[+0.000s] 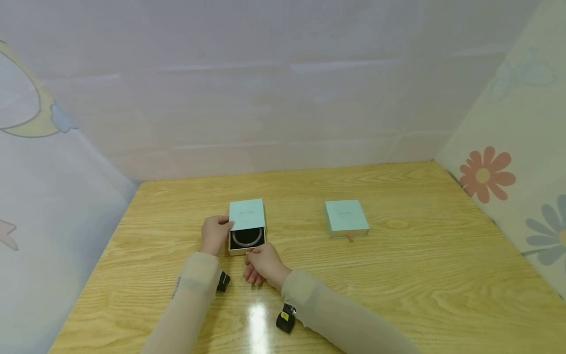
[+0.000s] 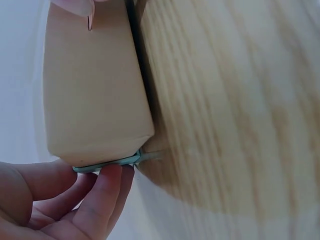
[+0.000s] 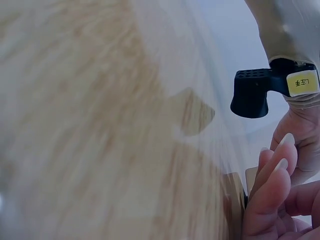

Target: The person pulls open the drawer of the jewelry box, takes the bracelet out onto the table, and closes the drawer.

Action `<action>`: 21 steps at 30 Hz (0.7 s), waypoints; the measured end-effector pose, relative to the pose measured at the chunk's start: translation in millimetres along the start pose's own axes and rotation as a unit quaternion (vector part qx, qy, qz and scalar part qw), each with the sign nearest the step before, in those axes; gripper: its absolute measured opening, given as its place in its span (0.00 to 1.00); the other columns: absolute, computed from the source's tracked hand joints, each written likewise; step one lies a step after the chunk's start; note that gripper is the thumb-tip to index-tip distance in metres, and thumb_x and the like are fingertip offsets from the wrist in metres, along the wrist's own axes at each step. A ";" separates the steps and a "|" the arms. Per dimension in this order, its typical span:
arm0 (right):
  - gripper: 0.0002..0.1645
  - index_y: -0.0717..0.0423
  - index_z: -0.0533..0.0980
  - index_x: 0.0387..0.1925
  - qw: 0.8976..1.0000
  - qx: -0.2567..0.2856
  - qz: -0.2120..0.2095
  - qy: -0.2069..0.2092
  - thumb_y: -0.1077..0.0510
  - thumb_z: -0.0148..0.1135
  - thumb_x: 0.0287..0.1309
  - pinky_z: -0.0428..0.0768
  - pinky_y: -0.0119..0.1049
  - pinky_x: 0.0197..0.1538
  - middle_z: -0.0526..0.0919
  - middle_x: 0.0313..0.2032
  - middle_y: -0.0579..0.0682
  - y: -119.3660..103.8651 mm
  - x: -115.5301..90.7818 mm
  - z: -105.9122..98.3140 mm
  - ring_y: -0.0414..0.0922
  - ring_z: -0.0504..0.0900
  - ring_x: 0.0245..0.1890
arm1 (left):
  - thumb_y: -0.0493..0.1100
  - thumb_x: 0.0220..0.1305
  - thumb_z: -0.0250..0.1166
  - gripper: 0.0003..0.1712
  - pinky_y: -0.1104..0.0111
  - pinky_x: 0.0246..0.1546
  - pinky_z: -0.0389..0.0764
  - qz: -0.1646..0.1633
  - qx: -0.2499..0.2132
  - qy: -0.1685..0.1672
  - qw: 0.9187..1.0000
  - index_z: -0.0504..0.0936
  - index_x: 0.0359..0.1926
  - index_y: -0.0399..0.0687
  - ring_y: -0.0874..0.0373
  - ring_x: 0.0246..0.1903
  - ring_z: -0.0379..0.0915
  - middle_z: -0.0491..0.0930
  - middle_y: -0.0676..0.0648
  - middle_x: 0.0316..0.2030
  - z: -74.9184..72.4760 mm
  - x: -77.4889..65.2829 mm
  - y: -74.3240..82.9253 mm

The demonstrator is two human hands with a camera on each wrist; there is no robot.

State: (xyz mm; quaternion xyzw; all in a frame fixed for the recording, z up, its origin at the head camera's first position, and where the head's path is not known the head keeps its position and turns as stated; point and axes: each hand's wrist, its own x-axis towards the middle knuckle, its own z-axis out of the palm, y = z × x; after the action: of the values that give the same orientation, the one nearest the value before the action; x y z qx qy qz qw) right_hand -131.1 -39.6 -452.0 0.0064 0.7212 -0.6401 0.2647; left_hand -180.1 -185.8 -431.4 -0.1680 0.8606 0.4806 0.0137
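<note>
A mint-green drawer box [image 1: 246, 212] lies on the table with its peach drawer [image 1: 238, 252] partly out toward me. In the drawer's black lining sits a pale ring-shaped bangle [image 1: 246, 245], its far part covered by the sleeve. My left hand [image 1: 215, 233] holds the sleeve at its left side, thumb on top. At the middle of the drawer front my right hand [image 1: 265, 263] pinches a small pull tab, mostly hidden by the fingers. In the left wrist view, right-hand fingertips [image 2: 75, 6] meet the drawer front [image 2: 95, 85], with a slit just below them.
A second mint box [image 1: 347, 215], closed, lies to the right with a small ribbon tab [image 1: 351, 238] at its front. The wooden table [image 1: 420, 265] meets fabric walls at the back and sides. Black cameras [image 1: 285, 319] hang from both wrists.
</note>
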 end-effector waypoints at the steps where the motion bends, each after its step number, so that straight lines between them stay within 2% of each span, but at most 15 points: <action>1: 0.17 0.70 0.79 0.33 1.000 0.000 0.001 0.000 0.64 0.48 0.72 0.68 0.27 0.12 0.76 0.12 0.49 -0.1 -0.1 0.1 0.37 0.71 0.09 | 0.32 0.69 0.58 0.17 0.51 0.53 0.74 -0.002 0.000 -0.002 1.000 0.77 0.54 0.23 0.36 0.54 0.71 0.75 0.27 0.53 -0.3 0.2 -0.1; 14: 0.17 0.70 0.79 0.30 1.000 0.004 0.001 0.003 0.64 0.49 0.71 0.68 0.27 0.11 0.76 0.11 0.49 2.4 -0.1 2.4 0.37 0.70 0.08 | 0.33 0.70 0.57 0.18 0.50 0.52 0.74 -0.019 -0.007 -0.016 1.000 0.75 0.57 0.24 0.36 0.54 0.71 0.74 0.28 0.55 -1.7 -0.3 0.7; 21: 0.17 0.70 0.78 0.30 1.000 0.014 0.007 0.001 0.64 0.48 0.71 0.68 0.26 0.11 0.75 0.11 0.49 3.3 -0.5 2.6 0.37 0.70 0.08 | 0.33 0.70 0.56 0.18 0.50 0.52 0.74 -0.014 -0.001 -0.019 1.000 0.74 0.57 0.23 0.35 0.54 0.71 0.73 0.27 0.55 -2.2 -2.6 3.1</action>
State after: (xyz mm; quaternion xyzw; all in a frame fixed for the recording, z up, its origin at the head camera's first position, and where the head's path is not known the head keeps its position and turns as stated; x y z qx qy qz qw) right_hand -128.5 -41.2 -455.0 0.0163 0.7127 -0.6479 0.2684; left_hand -178.3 -185.4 -427.2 -0.1704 0.8572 0.4846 0.0364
